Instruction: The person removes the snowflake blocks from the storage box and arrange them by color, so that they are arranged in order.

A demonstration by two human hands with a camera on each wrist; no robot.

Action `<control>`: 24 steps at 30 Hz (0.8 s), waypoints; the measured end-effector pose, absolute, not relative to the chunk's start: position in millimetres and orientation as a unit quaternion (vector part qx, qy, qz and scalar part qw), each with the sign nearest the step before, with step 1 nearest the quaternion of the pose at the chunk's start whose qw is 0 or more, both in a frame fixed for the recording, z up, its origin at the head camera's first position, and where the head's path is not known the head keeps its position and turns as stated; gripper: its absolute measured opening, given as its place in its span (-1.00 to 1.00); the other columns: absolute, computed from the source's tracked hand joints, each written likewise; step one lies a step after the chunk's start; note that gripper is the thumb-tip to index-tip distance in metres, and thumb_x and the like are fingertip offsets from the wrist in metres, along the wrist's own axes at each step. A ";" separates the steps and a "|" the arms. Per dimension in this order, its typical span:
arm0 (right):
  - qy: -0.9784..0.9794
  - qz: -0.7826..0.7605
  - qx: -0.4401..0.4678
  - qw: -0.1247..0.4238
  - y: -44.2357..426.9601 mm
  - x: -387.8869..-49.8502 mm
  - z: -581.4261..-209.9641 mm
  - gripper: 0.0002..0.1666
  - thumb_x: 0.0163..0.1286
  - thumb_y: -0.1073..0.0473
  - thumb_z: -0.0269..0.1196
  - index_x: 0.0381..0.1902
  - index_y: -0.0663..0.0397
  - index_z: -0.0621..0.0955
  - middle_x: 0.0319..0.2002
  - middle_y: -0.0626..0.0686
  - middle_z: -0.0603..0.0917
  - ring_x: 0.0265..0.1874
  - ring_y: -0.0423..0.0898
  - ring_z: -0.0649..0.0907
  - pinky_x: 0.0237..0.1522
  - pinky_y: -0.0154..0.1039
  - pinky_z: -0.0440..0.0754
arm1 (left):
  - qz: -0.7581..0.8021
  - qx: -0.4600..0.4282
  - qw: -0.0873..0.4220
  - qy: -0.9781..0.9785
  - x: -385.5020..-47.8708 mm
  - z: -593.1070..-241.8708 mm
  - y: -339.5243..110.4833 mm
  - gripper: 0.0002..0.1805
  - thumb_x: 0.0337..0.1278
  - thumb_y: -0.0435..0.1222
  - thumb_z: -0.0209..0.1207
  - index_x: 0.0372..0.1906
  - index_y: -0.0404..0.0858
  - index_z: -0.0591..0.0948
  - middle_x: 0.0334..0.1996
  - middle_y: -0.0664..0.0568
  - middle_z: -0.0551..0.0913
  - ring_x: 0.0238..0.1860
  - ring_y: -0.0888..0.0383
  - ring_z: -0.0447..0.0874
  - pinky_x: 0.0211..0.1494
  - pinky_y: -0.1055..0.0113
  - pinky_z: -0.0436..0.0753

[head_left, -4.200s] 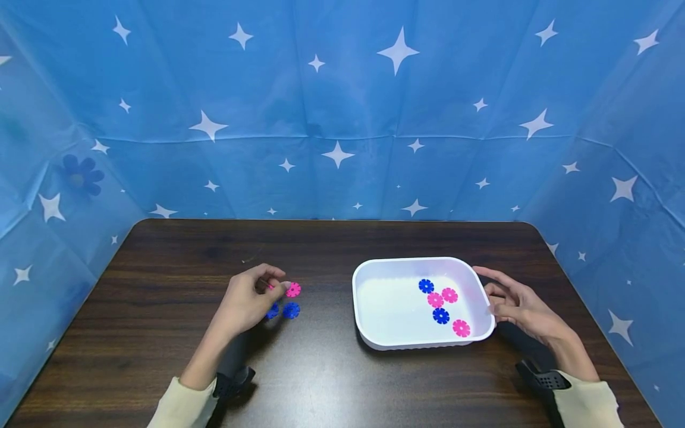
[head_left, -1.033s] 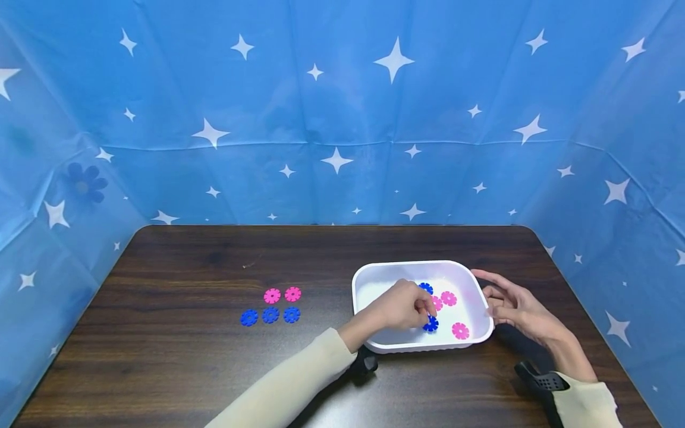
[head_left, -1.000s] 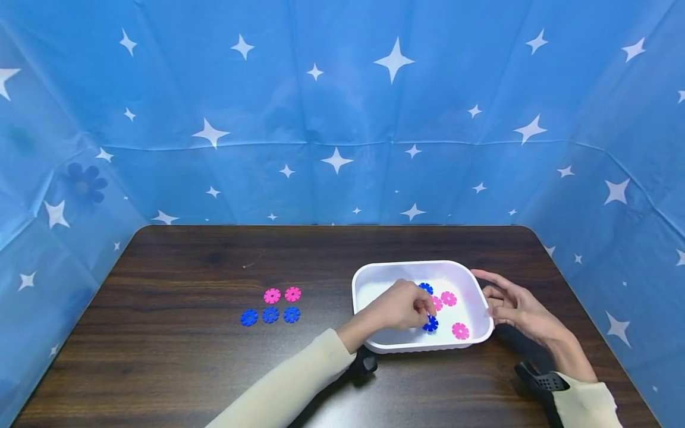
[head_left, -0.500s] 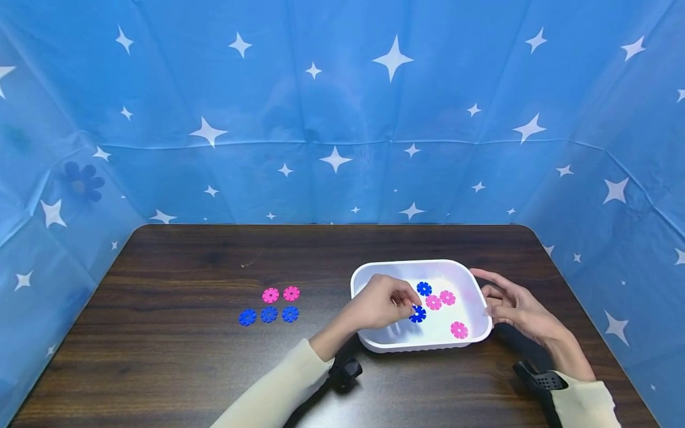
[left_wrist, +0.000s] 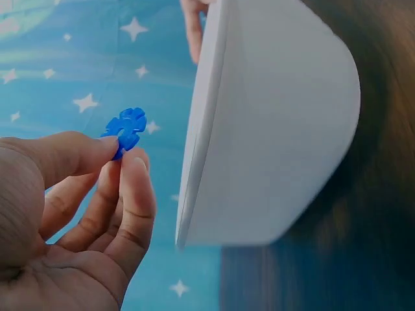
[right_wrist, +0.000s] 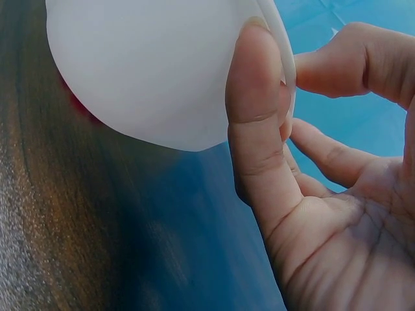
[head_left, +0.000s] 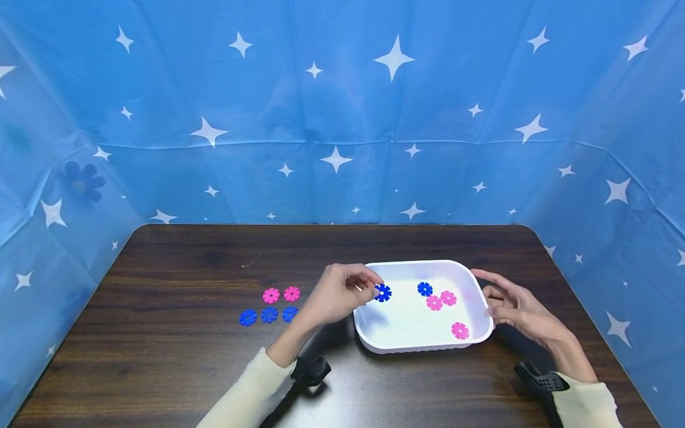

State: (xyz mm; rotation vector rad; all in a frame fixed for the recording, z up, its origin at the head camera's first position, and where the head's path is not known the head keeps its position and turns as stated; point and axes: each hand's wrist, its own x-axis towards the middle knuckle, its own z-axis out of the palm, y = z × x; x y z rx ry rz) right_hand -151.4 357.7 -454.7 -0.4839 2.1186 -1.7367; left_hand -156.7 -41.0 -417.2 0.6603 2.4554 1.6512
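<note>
Between thumb and fingertips my left hand (head_left: pixel 339 292) pinches a blue flower-shaped disc (head_left: pixel 382 292), just over the left end of a white tray (head_left: pixel 412 346). The left wrist view shows the same blue disc (left_wrist: pixel 126 128) tilted in the fingers of the left hand (left_wrist: pixel 84 214), beside the tray's outer wall (left_wrist: pixel 272 129). At the tray's right end my right hand (head_left: pixel 527 312) holds the rim; in the right wrist view the thumb of the right hand (right_wrist: pixel 324 168) lies along the tray's side (right_wrist: pixel 149 71). Inside the tray are a blue disc (head_left: pixel 425 289) and three pink discs (head_left: pixel 460 330).
On the dark wooden table (head_left: pixel 160 356), left of the tray, lie two pink discs (head_left: pixel 271 295) in one row, with three blue discs (head_left: pixel 248 317) in a row nearer the front. A blue curtain with white stars (head_left: pixel 342 119) stands around the table's back and sides.
My left hand went from the table discs into the tray, picked up a blue disc there, and has moved left with it to the tray's left end. The right hand stays on the rim.
</note>
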 end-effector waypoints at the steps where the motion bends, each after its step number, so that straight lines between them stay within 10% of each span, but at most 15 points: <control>1: 0.749 -0.614 -0.173 0.179 358.2 -151.5 -455.0 -0.10 0.39 0.47 0.21 0.59 0.22 0.11 -0.05 0.11 0.61 -0.24 -0.10 0.76 -0.26 -0.09 0.80 | 0.549 0.212 0.055 0.806 -156.4 -417.1 -45.8 -0.85 0.19 -0.46 0.30 -0.21 -0.21 0.78 -0.40 0.00 0.74 -0.40 0.22 0.63 -0.32 0.42 0.65; 13: 0.750 -0.612 -0.178 0.177 359.9 -153.3 -457.7 -0.11 0.39 0.48 0.20 0.59 0.23 0.10 -0.07 0.13 0.61 -0.26 -0.09 0.76 -0.26 -0.11 0.80 | 0.593 0.134 0.051 0.792 -150.4 -427.2 -108.6 -0.85 0.26 -0.40 0.31 -0.11 -0.19 0.76 -0.33 -0.09 0.75 -0.40 0.12 0.71 -0.20 -0.01 0.75; 24: 0.751 -0.612 -0.173 0.176 358.8 -151.9 -456.2 -0.10 0.37 0.48 0.21 0.58 0.24 0.11 -0.07 0.13 0.60 -0.26 -0.10 0.76 -0.26 -0.13 0.80 | 0.574 0.066 0.033 0.816 -139.3 -443.5 -176.7 -0.81 0.35 -0.30 0.30 -0.01 -0.25 0.72 -0.20 -0.24 0.76 -0.23 -0.13 0.79 -0.14 0.15 0.77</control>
